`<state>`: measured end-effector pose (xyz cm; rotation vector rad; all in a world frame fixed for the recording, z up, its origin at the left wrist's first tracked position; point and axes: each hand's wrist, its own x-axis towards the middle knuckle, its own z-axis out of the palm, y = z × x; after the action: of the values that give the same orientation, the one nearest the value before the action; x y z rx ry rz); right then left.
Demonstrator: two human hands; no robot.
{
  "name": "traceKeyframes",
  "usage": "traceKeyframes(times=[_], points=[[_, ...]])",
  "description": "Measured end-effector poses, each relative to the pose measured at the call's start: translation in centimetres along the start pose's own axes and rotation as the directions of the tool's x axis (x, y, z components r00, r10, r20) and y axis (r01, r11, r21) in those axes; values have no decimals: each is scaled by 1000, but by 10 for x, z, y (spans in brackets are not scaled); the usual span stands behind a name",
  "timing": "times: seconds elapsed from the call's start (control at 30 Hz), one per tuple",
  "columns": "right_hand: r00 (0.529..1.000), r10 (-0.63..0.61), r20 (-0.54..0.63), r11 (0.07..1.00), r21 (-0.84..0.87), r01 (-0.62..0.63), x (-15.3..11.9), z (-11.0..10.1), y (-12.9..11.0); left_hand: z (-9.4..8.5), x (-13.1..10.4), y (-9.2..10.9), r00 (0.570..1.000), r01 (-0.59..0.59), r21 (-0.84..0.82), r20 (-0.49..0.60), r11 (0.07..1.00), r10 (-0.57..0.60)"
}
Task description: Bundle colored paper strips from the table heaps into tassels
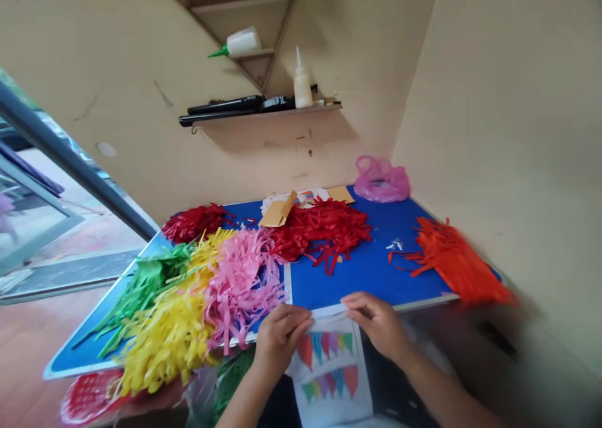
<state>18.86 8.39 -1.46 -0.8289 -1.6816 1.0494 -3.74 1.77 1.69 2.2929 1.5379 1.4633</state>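
Between my two hands hangs a clear plastic packet [329, 365] with a printed picture of colourful pennant bunting. My left hand [285, 335] pinches its top left edge, and my right hand [374, 321] pinches the top right edge. The packet hangs upright in front of the blue table's [320, 290] near edge. Just beyond my left hand lies pink fringed material [242, 277], beside yellow fringe [174, 334] and green fringe [148, 283]. Red fringe [324, 227] lies farther back, and orange-red fringe [461, 262] is at the right.
A pink plastic bag [382, 180] sits at the back right corner. Folded brown card [278, 211] rests by the red fringe. A wall shelf [268, 115] holds a glue bottle [302, 86]. A red basket [89, 396] is below the table's left side.
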Motion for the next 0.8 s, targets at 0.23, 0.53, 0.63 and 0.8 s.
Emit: traceKeyframes(times=[0.23,0.53,0.63,0.8], points=[[993,110,44,994,4,-110,12,-1,18,15,-7,-25,981,183,-32,-55,983,-185],[985,106,137,943,-328,-56,186,52,11,34,-18,-43,952,287,-3,-110,958,-285],[973,172,154,904,-417,-93,240,106,16,36,-20,-41,953,279,39,-137,960,-271],[968,220,118,856,-499,-134,278,145,14,39,-27,-42,962,238,93,-164,967,-221]])
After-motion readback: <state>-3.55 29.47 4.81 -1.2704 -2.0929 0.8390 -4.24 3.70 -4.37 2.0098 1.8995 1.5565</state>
